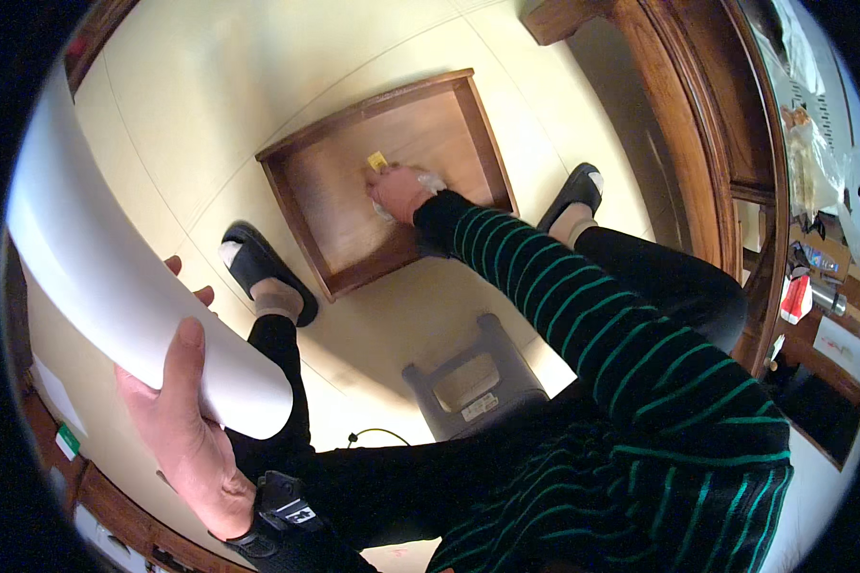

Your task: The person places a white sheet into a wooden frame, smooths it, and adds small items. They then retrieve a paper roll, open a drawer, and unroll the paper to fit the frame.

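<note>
Right fingers [383, 182] sit inside the drawer [334, 215], apart from its 4 edges.

Your long white object [153, 277] looks like smooth, softly glossy plastic; the drawer [492, 143] is brown wood with a satin base [330, 210]. Your striped sleeve [583, 310] is matt cloth, the stool [513, 361] matt plastic, the cabinet [678, 95] glossy wood, the floor [191, 95] smooth with a sheen.
</note>
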A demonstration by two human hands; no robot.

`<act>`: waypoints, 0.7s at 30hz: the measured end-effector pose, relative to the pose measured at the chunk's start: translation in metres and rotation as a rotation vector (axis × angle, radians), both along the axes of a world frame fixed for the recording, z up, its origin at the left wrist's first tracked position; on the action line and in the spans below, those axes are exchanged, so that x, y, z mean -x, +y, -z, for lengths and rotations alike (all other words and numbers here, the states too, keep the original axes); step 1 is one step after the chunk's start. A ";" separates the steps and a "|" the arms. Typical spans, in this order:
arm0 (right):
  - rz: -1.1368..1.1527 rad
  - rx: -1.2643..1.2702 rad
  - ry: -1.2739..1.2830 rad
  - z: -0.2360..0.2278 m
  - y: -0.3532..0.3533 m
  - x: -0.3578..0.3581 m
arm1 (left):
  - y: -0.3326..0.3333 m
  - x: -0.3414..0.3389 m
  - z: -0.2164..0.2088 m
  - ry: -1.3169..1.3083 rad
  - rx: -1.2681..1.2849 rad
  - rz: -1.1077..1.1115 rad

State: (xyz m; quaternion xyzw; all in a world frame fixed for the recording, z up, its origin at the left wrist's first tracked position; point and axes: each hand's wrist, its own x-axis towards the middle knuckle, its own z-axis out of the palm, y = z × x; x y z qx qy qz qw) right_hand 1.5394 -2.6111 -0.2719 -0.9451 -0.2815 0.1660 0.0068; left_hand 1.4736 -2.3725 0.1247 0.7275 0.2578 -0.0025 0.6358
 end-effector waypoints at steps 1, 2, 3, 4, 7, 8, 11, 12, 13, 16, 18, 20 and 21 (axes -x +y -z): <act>-0.076 0.010 -0.038 -0.003 -0.001 0.002 | 0.001 0.001 0.000 0.001 0.013 0.003; -0.149 0.076 -0.032 -0.009 -0.002 0.005 | 0.003 0.003 0.000 -0.007 0.023 -0.003; -0.066 0.056 -0.023 -0.019 -0.004 0.009 | 0.005 0.005 0.000 -0.008 0.042 -0.007; -0.009 -0.049 -0.008 -0.033 -0.005 0.015 | 0.008 0.006 0.001 -0.025 0.090 0.017; 0.090 -0.178 0.091 -0.101 -0.019 0.021 | 0.016 0.011 0.003 -0.061 0.080 0.057; 0.045 -0.232 0.051 -0.128 -0.024 0.025 | 0.015 0.010 0.005 -0.101 0.099 0.107; 0.102 -0.416 0.011 -0.229 -0.051 0.045 | 0.018 0.008 0.010 -0.078 0.092 0.149; 0.171 -0.495 0.005 -0.264 -0.060 0.055 | 0.020 0.007 0.012 -0.052 0.100 0.138; 0.215 -0.575 -0.033 -0.301 -0.078 0.064 | 0.019 0.006 0.016 -0.085 0.098 0.178; 0.295 -0.812 -0.165 -0.405 -0.137 0.107 | 0.021 0.004 0.031 -0.123 0.061 0.185; 0.449 -0.952 -0.160 -0.460 -0.179 0.146 | 0.018 -0.002 0.037 -0.161 0.044 0.228; 0.501 -1.039 -0.348 -0.504 -0.222 0.188 | 0.013 -0.001 0.036 -0.101 0.015 0.244; 0.578 -1.078 -0.414 -0.521 -0.246 0.214 | 0.008 0.003 0.029 -0.057 0.007 0.239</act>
